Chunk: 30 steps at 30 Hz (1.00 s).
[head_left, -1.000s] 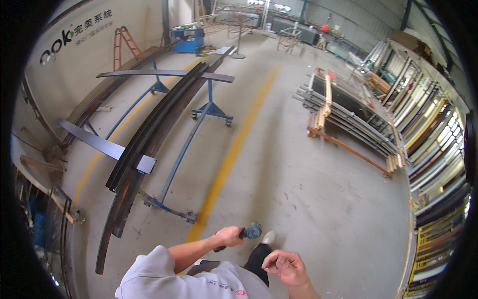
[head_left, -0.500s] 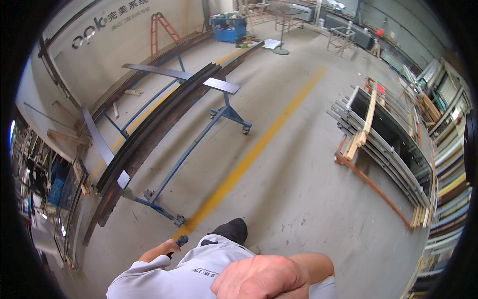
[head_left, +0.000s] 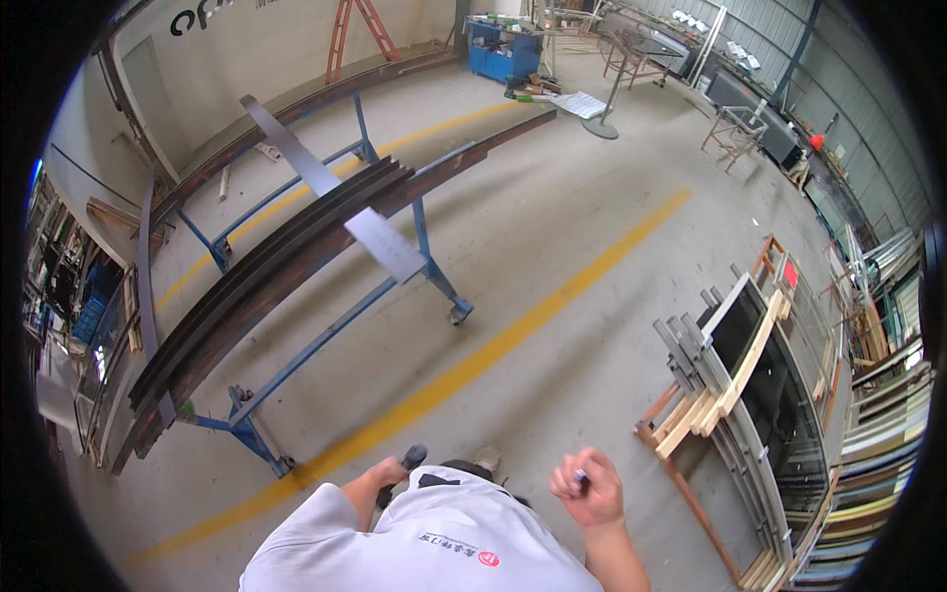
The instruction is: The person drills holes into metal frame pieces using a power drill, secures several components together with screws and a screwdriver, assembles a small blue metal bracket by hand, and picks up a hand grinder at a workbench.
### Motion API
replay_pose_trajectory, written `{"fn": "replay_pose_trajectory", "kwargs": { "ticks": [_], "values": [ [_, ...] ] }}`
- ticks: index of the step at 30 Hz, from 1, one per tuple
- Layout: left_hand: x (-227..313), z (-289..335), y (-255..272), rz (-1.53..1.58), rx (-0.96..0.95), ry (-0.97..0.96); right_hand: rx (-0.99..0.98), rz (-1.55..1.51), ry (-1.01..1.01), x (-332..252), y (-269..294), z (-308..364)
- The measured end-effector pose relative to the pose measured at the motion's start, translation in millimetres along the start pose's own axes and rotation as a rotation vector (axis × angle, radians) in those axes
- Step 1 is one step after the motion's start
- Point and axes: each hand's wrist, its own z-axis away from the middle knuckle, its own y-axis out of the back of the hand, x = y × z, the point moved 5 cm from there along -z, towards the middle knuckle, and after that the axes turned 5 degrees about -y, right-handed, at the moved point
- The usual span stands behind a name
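Low at my waist, my left hand is wrapped round a dark tool with a rounded black end; its kind I cannot make out. My right hand is raised in front of me to the right, fingers curled round a small dark object with a pale or bluish tip, too small to name. Ahead to the left, long dark metal profiles lie across a blue wheeled stand. Flat grey boards cross the stand. Neither hand touches them.
Right of me, framed window panels with wooden strips rest on a reddish rack. A yellow line crosses the floor. Farther off are a blue tool cart, an orange ladder and a round-based stand. Many profiles line the right wall.
My view has turned, and the stand and window panels appear nearer. My right hand has swung from close before my chest out to the right. The left still grips the dark tool.
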Motion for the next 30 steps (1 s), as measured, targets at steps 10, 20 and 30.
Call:
{"fn": "replay_pose_trajectory", "kwargs": {
  "ticks": [10, 20, 30],
  "values": [
    [440.7, -101.6, 229.3, -0.122, 0.207, -0.378, 0.395, -0.633, -0.113, -163.3, 250.6, -172.1],
    [767.8, -126.2, 446.7, 0.164, 0.212, -0.467, 0.413, -0.131, -0.328, -423.5, 315.5, -538.4],
    [1035.4, -273.3, 703.5, 0.969, 0.121, -0.810, 0.548, -0.237, -0.378, -594.1, 470.8, -915.3]
  ]
}}
